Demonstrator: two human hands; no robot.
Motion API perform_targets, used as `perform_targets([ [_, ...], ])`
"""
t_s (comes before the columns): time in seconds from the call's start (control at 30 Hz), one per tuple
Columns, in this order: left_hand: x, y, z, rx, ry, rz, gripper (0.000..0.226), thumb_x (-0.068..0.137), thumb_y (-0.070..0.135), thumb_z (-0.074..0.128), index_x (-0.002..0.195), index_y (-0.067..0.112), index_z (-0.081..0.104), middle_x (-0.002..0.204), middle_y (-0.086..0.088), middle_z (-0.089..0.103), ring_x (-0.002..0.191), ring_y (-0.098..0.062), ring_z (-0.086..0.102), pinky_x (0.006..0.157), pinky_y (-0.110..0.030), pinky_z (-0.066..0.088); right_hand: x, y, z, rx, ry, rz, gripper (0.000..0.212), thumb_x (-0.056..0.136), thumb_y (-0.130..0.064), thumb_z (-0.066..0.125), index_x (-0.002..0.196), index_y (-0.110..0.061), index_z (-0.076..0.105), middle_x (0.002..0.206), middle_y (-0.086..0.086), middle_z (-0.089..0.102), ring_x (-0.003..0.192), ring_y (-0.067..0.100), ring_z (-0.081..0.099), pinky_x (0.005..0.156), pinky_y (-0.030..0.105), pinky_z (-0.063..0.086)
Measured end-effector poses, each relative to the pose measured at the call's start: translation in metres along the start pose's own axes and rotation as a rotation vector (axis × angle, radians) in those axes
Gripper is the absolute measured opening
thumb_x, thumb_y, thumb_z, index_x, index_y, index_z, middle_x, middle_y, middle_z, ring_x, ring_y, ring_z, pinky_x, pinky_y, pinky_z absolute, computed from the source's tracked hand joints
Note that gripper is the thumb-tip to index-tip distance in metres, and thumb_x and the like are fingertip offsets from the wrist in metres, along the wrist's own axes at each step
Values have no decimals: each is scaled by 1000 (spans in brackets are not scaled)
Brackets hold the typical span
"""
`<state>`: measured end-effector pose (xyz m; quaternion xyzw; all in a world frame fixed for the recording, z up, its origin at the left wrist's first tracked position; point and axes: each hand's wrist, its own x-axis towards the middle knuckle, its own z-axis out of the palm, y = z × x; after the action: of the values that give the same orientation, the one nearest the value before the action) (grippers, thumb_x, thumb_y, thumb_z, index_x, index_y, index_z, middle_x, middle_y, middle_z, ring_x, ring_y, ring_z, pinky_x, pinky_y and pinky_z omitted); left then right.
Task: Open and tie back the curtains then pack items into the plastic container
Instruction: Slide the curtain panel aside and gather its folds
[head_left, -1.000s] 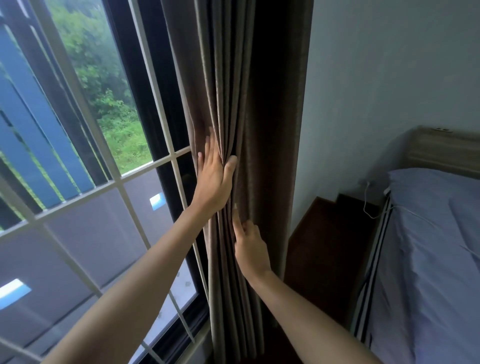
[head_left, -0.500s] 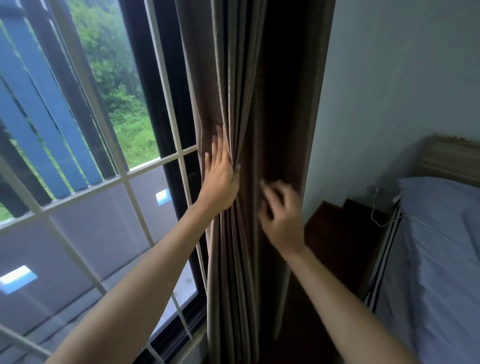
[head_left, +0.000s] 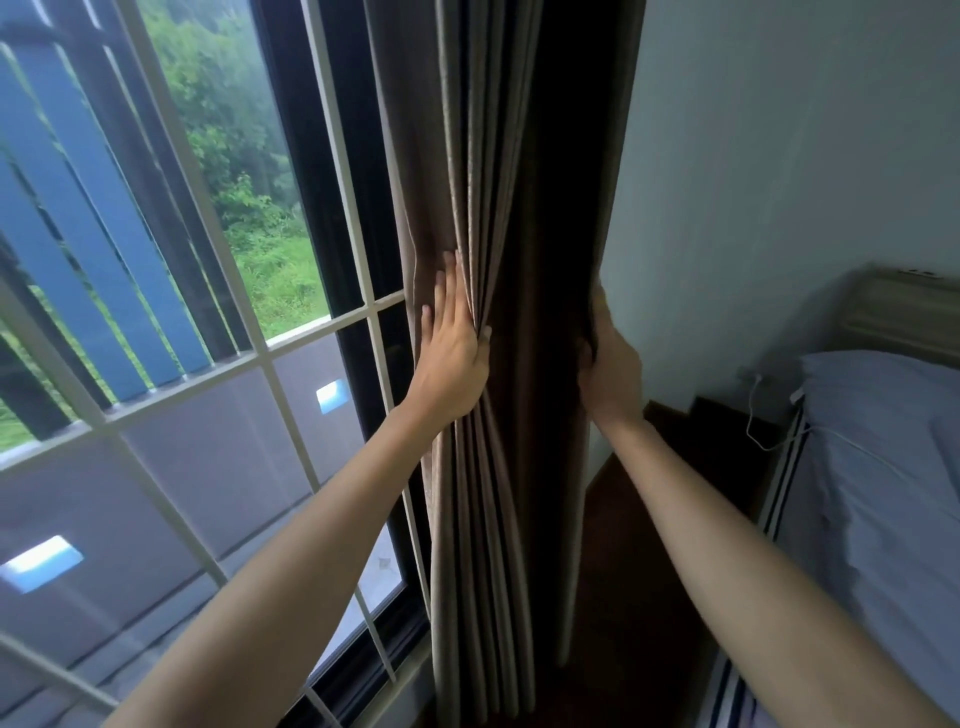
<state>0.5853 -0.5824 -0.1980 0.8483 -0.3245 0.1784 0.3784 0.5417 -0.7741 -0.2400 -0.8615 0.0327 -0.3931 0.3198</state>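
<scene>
A brown pleated curtain (head_left: 498, 171) hangs bunched in a narrow column between the window and the wall corner. My left hand (head_left: 451, 353) presses flat against its left folds, thumb tucked into a pleat, fingers spread upward. My right hand (head_left: 609, 364) grips the curtain's right edge beside the wall, fingers curled behind the fabric and partly hidden. No tie-back or plastic container is in view.
A window with white bars (head_left: 291, 348) fills the left, with greenery outside. A pale wall (head_left: 769, 156) is on the right. Below it are a dark wooden bedside table (head_left: 727, 441), a white cable (head_left: 753, 415) and a bed with grey bedding (head_left: 883, 493).
My right hand has moved right and up from the middle folds to the curtain's right edge and closed on it. My left hand stays pressed on the left folds.
</scene>
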Motion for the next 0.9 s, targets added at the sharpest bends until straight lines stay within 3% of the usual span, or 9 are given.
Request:
perform_targets([
  [0.13,2,-1,0,10,-17,1,71,100,12,33,151,17,-17,159,1,-21,144,-11,-23,118,-37,-11,-43,0,18,-19,-129,-3,67,100,-37,43,153,-41,2,132,3,59,114,24,60,98,34,44],
  [0.23,3,0,0,24,-18,0,70,101,13,33,151,16,-16,159,1,-21,144,-12,-23,119,-37,-11,-70,7,30,108,-182,125,56,102,-30,41,147,-51,15,130,4,58,118,24,57,101,35,43],
  [0.3,3,1,0,21,-23,5,70,101,14,33,151,17,-16,159,1,-21,144,-12,-23,119,-38,-11,-82,9,37,212,-193,221,43,102,-48,33,143,-57,25,121,-1,62,115,24,60,104,42,45],
  [0.37,3,0,0,19,-31,7,69,102,15,32,151,17,-16,160,0,-21,144,-11,-23,120,-40,-10,-90,4,40,161,-207,163,47,100,-57,26,145,-58,15,127,-6,61,113,19,62,101,42,49],
  [0.5,5,3,4,15,-46,5,70,102,18,33,151,17,-16,160,1,-21,141,-8,-25,120,-42,-9,-100,-3,52,1,-126,-45,63,100,-31,46,153,-37,12,117,0,67,91,18,69,84,35,58],
  [0.6,4,6,4,-3,-56,16,70,102,22,33,151,18,-17,159,2,-21,140,-6,-26,120,-40,-10,-115,-7,68,-70,-105,-45,76,94,-8,57,153,-32,15,107,3,69,69,12,67,69,25,58],
  [0.67,3,7,4,-18,-55,23,70,102,25,34,151,18,-17,160,3,-21,141,-7,-26,120,-39,-10,-125,-10,74,-77,-112,2,82,91,-2,59,152,-33,15,97,1,70,63,14,65,65,27,59],
  [0.77,2,7,3,-35,-62,21,72,102,29,34,151,18,-17,160,3,-20,144,-10,-22,120,-40,-10,-130,-15,78,-73,-94,41,80,87,5,61,148,-28,20,75,0,65,54,15,59,57,27,56],
  [0.9,2,9,2,-61,-80,20,73,102,33,36,151,18,-17,160,3,-19,144,-10,-22,121,-42,-8,-135,-17,83,-87,-166,91,64,91,4,53,146,-21,35,78,6,68,60,16,60,63,28,56],
])
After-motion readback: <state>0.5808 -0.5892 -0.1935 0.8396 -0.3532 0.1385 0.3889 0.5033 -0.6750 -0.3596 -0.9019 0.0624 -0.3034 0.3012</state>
